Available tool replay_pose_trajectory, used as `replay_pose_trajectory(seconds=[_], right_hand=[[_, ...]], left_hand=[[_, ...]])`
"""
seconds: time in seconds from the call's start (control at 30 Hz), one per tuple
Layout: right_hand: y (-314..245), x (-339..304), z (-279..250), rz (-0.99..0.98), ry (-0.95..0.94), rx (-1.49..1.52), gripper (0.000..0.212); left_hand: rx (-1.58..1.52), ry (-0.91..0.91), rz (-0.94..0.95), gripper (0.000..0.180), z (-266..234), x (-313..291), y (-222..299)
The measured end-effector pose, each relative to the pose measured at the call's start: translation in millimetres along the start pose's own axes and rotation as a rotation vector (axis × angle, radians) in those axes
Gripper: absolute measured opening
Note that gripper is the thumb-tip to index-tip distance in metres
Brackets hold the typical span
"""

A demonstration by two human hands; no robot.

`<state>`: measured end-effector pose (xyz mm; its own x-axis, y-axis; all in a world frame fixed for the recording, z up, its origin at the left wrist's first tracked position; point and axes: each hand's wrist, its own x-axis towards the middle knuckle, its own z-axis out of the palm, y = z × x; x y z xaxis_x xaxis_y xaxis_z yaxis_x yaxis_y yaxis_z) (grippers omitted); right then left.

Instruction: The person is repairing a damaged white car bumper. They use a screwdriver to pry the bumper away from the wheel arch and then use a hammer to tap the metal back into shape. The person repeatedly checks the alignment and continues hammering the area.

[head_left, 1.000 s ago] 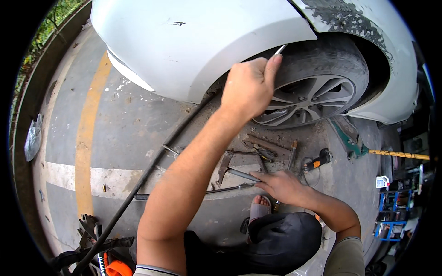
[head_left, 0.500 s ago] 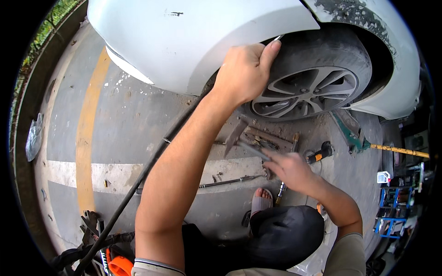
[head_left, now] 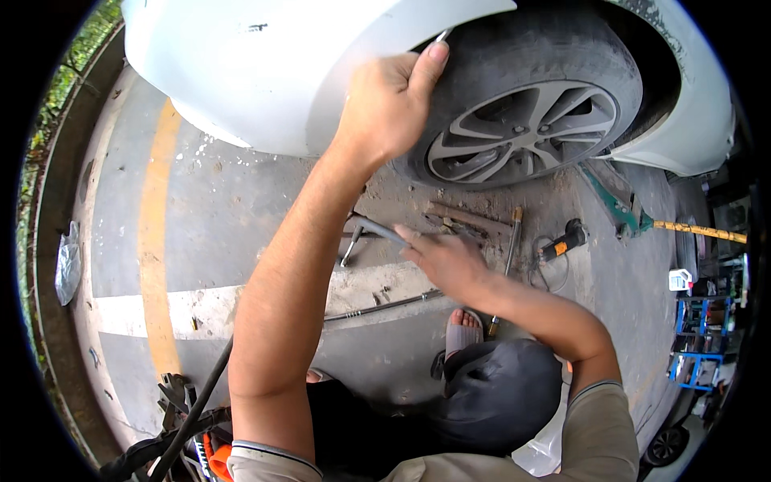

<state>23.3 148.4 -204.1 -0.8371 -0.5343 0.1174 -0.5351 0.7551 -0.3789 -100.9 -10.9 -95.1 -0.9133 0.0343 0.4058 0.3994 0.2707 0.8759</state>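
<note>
My left hand [head_left: 387, 103] reaches up to the edge of the white car's wheel arch [head_left: 377, 40] and pinches a thin metal rod [head_left: 442, 34] against the tyre [head_left: 522, 56]. My right hand [head_left: 443, 259] is low over the ground, closed around a grey metal bar [head_left: 377, 230] that lies among other tools in front of the wheel. The alloy rim [head_left: 522, 132] faces me.
Several rusty bars [head_left: 470, 218] and a long screwdriver [head_left: 504, 265] lie by the wheel. An orange-black power tool [head_left: 562, 241] and a green jack with a yellow handle [head_left: 634, 213] sit right. A black hose [head_left: 193, 402] runs at lower left. My sandalled foot [head_left: 462, 329] rests below.
The view has shifted closer to the wheel. My right hand has moved left onto the grey bar and closed on it. My left hand stays at the arch with the rod.
</note>
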Motion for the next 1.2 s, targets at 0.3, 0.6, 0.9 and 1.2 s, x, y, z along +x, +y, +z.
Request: replay_pose_trajectory(seconds=[0.3,0.6,0.9,1.2], right_hand=[[-9.1,-12.2,28.9,-0.162,-0.23,-0.067,0.038],[-10.1,-19.9,37.8,-0.002,-0.158,0.149,0.037],[-12.2,-16.0,25.9,0.145,-0.185,0.192,0.035],[-3.0,-19.9,35.7,0.06,-0.108,0.183,0.036]], left_hand=[[-0.015,-0.025,-0.041,0.062,-0.8,-2.6,2.8],[-0.045,-0.062,-0.092,0.062,-0.8,-3.7,4.2],[-0.018,0.01,-0.06,0.058,7.3,-11.6,13.2],[-0.082,0.09,-0.022,0.058,20.5,-16.0,12.1]])
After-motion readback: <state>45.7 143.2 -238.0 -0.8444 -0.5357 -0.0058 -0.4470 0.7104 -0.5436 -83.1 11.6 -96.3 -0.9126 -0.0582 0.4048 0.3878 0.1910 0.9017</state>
